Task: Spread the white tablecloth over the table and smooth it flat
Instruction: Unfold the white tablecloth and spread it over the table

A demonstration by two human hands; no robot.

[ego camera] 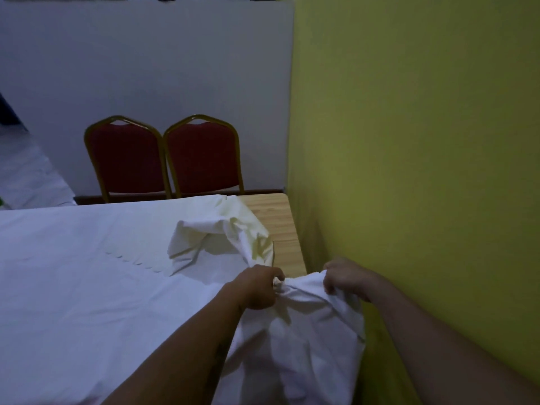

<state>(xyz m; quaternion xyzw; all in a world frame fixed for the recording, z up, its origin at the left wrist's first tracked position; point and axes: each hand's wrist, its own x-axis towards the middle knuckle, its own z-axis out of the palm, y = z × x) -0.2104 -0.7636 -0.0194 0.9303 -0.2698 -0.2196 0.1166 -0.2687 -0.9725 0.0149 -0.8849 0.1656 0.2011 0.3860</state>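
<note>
The white tablecloth [87, 273] lies over most of the wooden table [280, 226], flat on the left and bunched into folds near the right end. A strip of bare wood shows at the far right corner beside the wall. My left hand [257, 287] grips a gathered bunch of the cloth at the table's right edge. My right hand [344, 277] grips the cloth's edge a little further right, close to the wall. Between and below my hands the cloth hangs down in loose folds.
A yellow-green wall [423, 171] runs close along the table's right side. Two red chairs with gold frames [128, 159] [204, 156] stand behind the far edge, against a grey partition [146, 68]. Another white-covered surface [26, 176] shows at far left.
</note>
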